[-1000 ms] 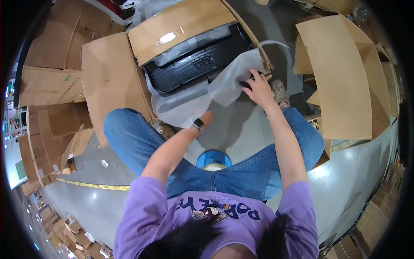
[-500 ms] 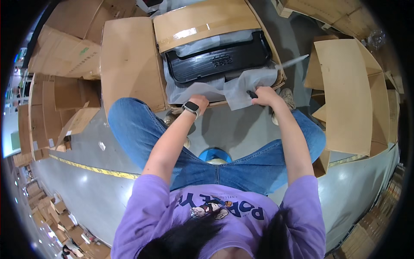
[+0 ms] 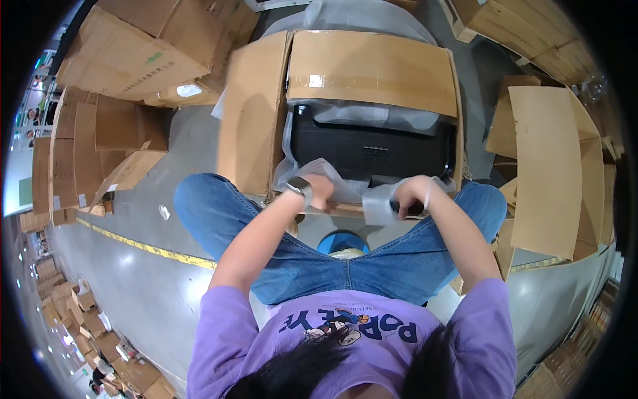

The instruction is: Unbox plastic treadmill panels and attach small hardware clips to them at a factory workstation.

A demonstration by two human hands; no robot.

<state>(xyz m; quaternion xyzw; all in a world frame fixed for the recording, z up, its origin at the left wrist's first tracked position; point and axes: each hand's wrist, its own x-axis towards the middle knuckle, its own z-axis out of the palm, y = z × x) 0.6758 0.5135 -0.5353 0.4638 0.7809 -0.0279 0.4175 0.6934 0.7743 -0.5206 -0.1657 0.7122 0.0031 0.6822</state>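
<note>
Far left: stacked open cardboard boxes [image 3: 123, 126], with a bigger closed box [image 3: 133, 60] near them, farther from the person; yellow floor tape [image 3: 146, 247] runs toward the left knee [image 3: 209, 206], white scrap [image 3: 165, 212] on the floor just above it; next, the side flap [image 3: 252, 120] of the main carton [image 3: 349, 211], folded outward; then the left hand [image 3: 320, 191], watch [image 3: 298, 185] on its wrist, at the carton's near edge against the white foam sheet [image 3: 323, 169]; its fingers are bent and partly hidden, can't tell how far open or whether they grip the foam; center: black plastic panel [image 3: 365, 149] lies flat inside the carton, foam along its near and far sides, small slots [image 3: 377, 153] near its middle; the far flap [image 3: 372, 66], with 1 shiny tape strip across it, overhangs the panel's far side; blue stool [image 3: 342, 241] sits below the carton, between 2 denim legs; right hand [image 3: 413, 191] is at the carton's near right corner, fingers curled closed around a small black object [image 3: 413, 209], type unclear; a loose foam end [image 3: 379, 207] hangs over the carton edge just beside it; far right: another open carton [image 3: 548, 173], tall panel facing the person, well apart from the main carton.
</note>
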